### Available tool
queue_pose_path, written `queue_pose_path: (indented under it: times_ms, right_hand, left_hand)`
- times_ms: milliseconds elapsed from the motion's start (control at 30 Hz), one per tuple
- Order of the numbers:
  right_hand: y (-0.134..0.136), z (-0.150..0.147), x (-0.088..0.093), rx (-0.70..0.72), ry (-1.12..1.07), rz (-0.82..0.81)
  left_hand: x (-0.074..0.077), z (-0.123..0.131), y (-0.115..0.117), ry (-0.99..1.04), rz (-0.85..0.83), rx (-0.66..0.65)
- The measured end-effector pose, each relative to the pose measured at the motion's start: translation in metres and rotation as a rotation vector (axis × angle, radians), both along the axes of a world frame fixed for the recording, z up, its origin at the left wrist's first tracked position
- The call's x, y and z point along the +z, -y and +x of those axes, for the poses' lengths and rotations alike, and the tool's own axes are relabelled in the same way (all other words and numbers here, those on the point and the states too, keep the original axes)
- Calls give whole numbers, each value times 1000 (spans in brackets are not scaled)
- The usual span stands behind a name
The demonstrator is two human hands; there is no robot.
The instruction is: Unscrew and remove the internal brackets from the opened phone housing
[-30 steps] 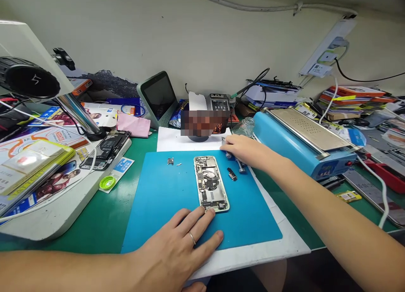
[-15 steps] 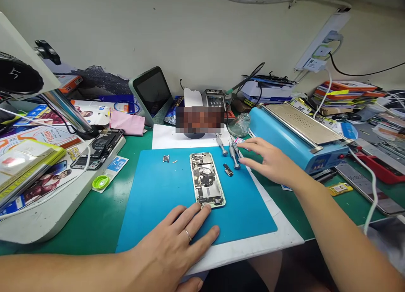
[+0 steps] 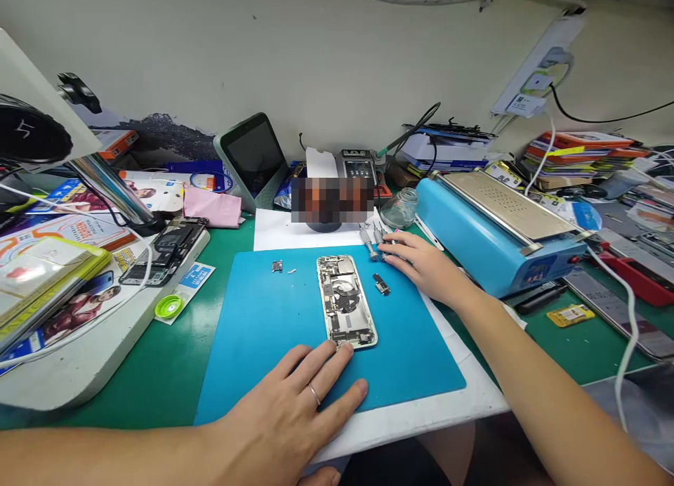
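Note:
An opened phone (image 3: 347, 300) with its inner parts exposed lies on the blue mat (image 3: 263, 317). My left hand (image 3: 300, 395) rests on the mat, fingers stretched out, two fingertips touching the phone's lower end. At the mat's far right edge, my right hand (image 3: 421, 261) is at several grey screwdrivers (image 3: 369, 244). Its fingers are extended and touch the nearest ones, partly covering them; no closed grip shows. A small dark phone part (image 3: 381, 284) lies between the phone and this hand. Left of the phone are a small module (image 3: 276, 266) and a tiny light piece (image 3: 292, 270).
A blue machine with a metal plate (image 3: 505, 226) stands at right. A glass jar (image 3: 400, 208) and a tablet-like screen (image 3: 253, 152) are at the back. A microscope stand (image 3: 116, 191) is at left, with another opened phone (image 3: 166, 251) on its base. A white cable (image 3: 626, 317) hangs at right.
My right hand has moved left and slightly forward, and the screwdrivers beside it have shifted away from me, closer together. My left hand and the phone stay in place.

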State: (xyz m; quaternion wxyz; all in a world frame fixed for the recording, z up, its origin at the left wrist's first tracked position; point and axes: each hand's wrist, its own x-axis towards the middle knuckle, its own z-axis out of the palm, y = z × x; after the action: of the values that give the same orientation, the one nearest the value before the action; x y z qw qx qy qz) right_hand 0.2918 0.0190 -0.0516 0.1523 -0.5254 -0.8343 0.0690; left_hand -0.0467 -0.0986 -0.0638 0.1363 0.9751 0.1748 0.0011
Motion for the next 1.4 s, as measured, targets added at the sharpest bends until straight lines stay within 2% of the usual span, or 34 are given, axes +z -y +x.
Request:
queue_pose_path:
  times_ms: [300, 800, 1033, 1400]
  right_hand:
    - [14, 7, -7, -6, -76, 60]
    - [11, 2, -12, -27, -133, 70]
    - [10, 1, -13, -36, -142, 60]
    - [12, 3, -17, 9, -141, 92]
  left_hand:
    - [-4, -1, 1, 6, 14, 11]
    - [-2, -2, 1, -1, -18, 16]
    - [-8, 1, 6, 0, -17, 58]
    - [-4, -1, 4, 4, -15, 37]
